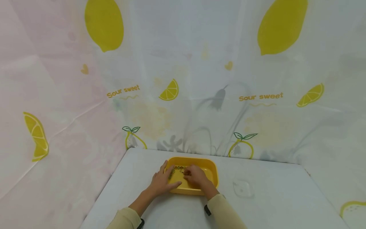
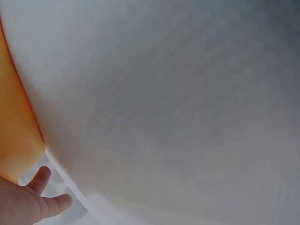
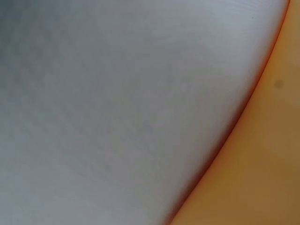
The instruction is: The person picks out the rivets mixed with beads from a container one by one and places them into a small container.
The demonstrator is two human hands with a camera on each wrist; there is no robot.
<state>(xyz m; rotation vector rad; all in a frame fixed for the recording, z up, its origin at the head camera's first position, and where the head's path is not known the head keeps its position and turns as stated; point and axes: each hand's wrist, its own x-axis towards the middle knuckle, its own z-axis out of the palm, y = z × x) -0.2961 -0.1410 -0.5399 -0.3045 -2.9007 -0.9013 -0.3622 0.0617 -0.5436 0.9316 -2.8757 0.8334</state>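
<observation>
1. Backdrop (image 1: 200,54): white and pinkish cloth with printed lemons, slices and "Sour sweet" lettering, rising behind the table's far edge and beside its left and right edges.
2. Table (image 1: 274,200): white-topped, its far left and far right corners both in sight.
3. Yellow tray (image 1: 188,191): near the table's far edge, closer to the far left corner than to the far right one, its long sides running roughly along that edge.
4. Cream sleeves (image 1: 226,212): reaching in over the table's near part.
5. Left hand (image 1: 161,182): wide, fingers spread and thumb well apart, across the tray's left rim; the left wrist view shows two fingertips outside the tray wall.
6. Right hand (image 1: 198,175): narrow, fingers curled close together inside the tray; whether they pinch a piece, I cannot tell.
7. Faint outline (image 1: 243,189): on the table to the tray's right; print or clear object, I cannot tell.
8. Dark bands (image 1: 207,210): one at each sleeve's end.
9. Small round pieces (image 1: 178,167): in the tray, greenish and brownish, lined up near its far wall's left half, with others toward the left wall and by the right fingertips.
</observation>
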